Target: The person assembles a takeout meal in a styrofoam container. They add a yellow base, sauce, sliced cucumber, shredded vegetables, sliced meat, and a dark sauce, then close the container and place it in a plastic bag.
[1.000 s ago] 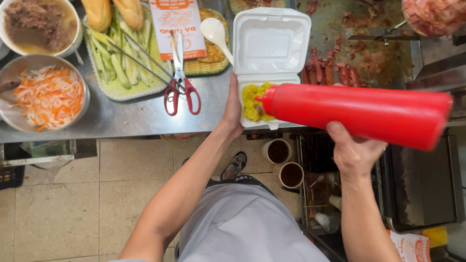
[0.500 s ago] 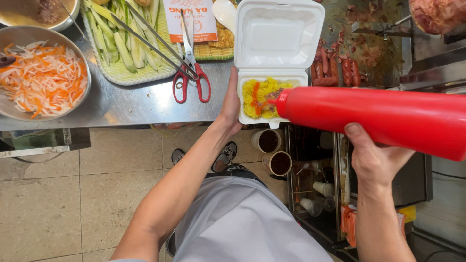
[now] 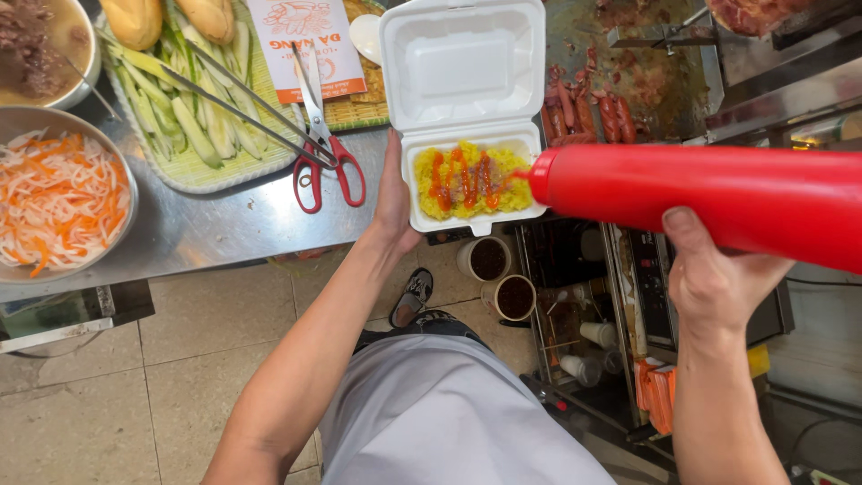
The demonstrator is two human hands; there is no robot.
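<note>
1. Head view: the right hand (image 3: 718,278) grips a red squeeze bottle (image 3: 709,202), its nozzle over the foam box (image 3: 467,108).
2. The left hand (image 3: 392,193) clasps the box's left edge.
3. Yellow rice (image 3: 467,180) in the box already bears red sauce stripes; its right side looks bare.
4. Left of the box lie scissors (image 3: 323,148).

One camera only, worn on the person's head, looking almost straight down over their own torso and arms. The steel surface (image 3: 224,224) runs across the top of the frame, the tiled floor fills the lower left beneath it. The open white foam box (image 3: 462,72) sits just right of top centre, close enough to show its contents plainly. Left of the box lie trays and bowls; right of it, a griddle (image 3: 628,72) and lower shelves, cut by the frame edge.
</note>
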